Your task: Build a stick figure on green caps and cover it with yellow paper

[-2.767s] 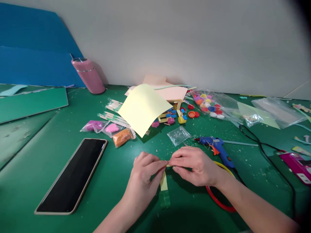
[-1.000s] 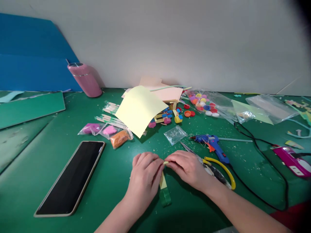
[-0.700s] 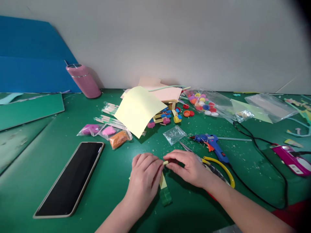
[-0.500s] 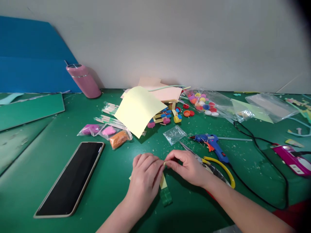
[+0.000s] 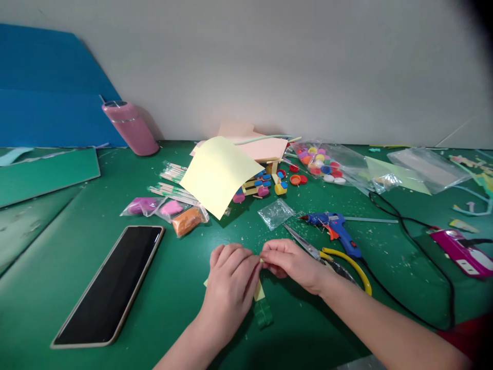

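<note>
My left hand (image 5: 231,280) and my right hand (image 5: 290,262) meet fingertip to fingertip low in the middle of the view. Between them is a pale yellow paper strip (image 5: 259,291), mostly covered by the left hand. The fingers of both hands are closed in a pinch on its small upper end. At the strip's lower end a green folded piece (image 5: 263,313) lies against the table; whether it is joined to the strip I cannot tell. Scissors (image 5: 308,244) with yellow handles lie just past my right hand, partly hidden by it.
A blue glue gun (image 5: 339,228) with a black cord lies to the right, near a magenta power strip (image 5: 462,252). A phone (image 5: 110,285) is at left. Behind are a yellow sheet (image 5: 221,172), clay packets (image 5: 187,221), bottle caps (image 5: 319,162) and a pink tumbler (image 5: 133,128).
My right hand's fingers have shifted slightly at the strip's end, the lower ones curling under, and more of the scissors shows. My left hand stays in place.
</note>
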`<state>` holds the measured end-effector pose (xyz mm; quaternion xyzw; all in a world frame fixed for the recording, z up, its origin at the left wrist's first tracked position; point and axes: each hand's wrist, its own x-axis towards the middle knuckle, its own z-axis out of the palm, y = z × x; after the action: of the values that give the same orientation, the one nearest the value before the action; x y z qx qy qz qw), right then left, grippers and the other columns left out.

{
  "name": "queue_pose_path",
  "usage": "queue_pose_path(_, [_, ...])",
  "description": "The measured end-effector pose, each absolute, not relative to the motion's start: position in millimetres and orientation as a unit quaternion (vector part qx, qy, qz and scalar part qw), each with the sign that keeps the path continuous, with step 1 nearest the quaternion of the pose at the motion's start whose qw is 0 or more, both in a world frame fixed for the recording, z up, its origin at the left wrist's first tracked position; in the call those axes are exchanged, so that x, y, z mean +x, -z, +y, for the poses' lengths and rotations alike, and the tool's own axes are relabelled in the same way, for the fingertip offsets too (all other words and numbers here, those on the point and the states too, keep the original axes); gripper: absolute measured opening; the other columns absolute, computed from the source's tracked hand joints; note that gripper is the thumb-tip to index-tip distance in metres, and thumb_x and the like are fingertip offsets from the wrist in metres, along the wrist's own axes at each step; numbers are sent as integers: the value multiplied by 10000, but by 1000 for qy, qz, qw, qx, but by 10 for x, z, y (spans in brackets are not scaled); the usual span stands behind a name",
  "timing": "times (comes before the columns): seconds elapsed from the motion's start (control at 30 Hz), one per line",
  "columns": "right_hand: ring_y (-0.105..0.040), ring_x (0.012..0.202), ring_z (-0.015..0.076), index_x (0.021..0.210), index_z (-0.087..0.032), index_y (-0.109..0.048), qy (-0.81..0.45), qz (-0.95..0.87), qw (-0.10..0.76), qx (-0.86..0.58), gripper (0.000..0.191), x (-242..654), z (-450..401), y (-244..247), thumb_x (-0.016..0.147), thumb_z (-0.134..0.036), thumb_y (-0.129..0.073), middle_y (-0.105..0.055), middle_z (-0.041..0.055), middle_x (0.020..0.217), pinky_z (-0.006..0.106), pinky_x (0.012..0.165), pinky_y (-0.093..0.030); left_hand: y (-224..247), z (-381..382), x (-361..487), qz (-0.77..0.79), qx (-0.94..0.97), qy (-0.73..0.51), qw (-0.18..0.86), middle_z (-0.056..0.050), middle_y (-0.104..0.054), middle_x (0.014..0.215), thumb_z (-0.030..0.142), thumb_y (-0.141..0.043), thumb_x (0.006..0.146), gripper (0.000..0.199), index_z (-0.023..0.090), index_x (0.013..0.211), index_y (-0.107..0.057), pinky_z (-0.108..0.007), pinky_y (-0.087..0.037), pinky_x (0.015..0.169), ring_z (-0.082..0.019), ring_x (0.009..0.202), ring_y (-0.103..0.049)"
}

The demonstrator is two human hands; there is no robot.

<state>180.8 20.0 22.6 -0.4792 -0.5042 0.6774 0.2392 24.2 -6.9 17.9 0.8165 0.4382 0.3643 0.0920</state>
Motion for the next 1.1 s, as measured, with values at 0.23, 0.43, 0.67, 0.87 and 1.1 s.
queue_pose_path(0.23, [-295,443,63,591,-168,-457,-681,-509,253,-462,271,1773,217,-234,783,-349,-519,-369,-77,482,186,414,-216,-128,-84,219,467,782,-390,135,-35,-630,746,133,-540,774,96,175,841,-594,-334,-440,667,-172,720,-552])
queue_pose_path(0.43, [-338,495,78,599,-162,-494,-633,-568,265,-455,325,1804,243,-241,819,-400,-518,-401,-63,518,210,466,-253,-135,-80,183,474,757,-394,218,-46,-623,748,128,-493,808,139,177,852,-615,-314,-462,640,-172,715,-550])
queue_pose_path(0.67, [-510,693,134,876,-185,-584,-403,-711,311,-485,98,1962,165,-328,833,-247,-521,-559,12,770,238,614,-415,-123,-76,184,476,739,-406,251,-49,-614,749,128,-505,801,144,170,843,-636,-309,-469,649,-175,740,-552])
queue_pose_path(0.87, [-544,717,130,997,-191,-591,-319,-786,289,-444,204,1965,93,-326,794,-199,-583,-588,42,931,252,664,-465,-119,-92,191,487,731,-402,257,-48,-612,735,151,-523,786,126,165,834,-639,-306,-469,629,-180,727,-554])
queue_pose_path(1.1, [-555,831,169,962,-188,-627,-231,-844,280,-395,154,1946,138,-264,864,-250,-526,-629,50,877,297,763,-435,-89,-82,173,481,729,-393,289,-35,-594,744,169,-512,823,122,175,778,-625,-287,-441,653,-161,742,-523])
